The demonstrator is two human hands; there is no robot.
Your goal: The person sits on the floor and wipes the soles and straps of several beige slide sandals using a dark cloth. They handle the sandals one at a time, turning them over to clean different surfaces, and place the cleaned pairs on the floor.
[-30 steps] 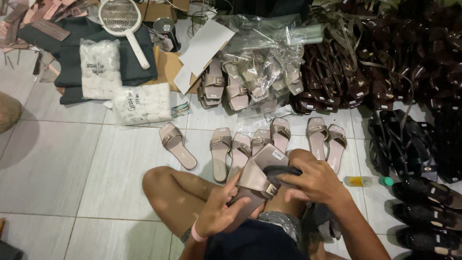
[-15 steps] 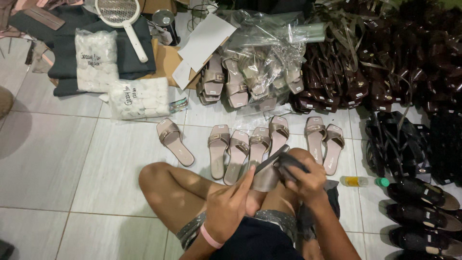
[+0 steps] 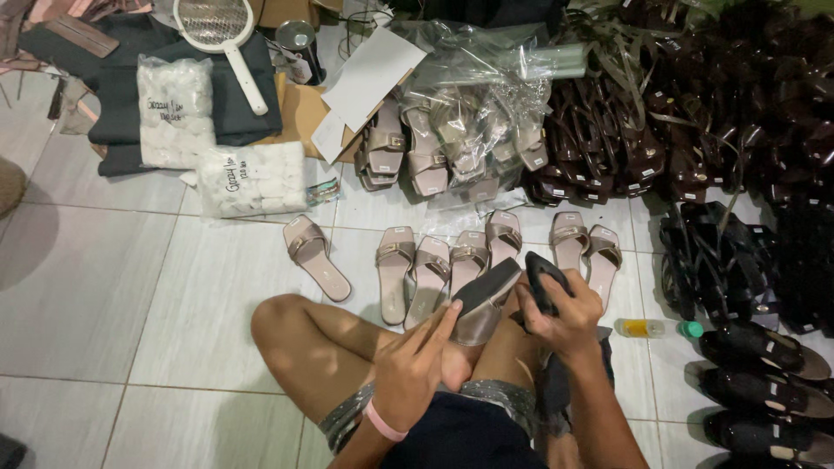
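Sandal (image 3: 483, 306) gripped by left hand (image 3: 415, 365), black cloth (image 3: 544, 280) clutched in right hand (image 3: 566, 314) (seven loose sandals (image 3: 452, 260) nearby).

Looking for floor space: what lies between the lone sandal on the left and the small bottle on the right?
In the head view, a row of six beige sandals fills most of the stretch between the lone sandal and the bottle.

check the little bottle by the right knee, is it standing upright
No, the small bottle with yellow liquid and a green cap lies on its side on the tiled floor, just right of the right hand.
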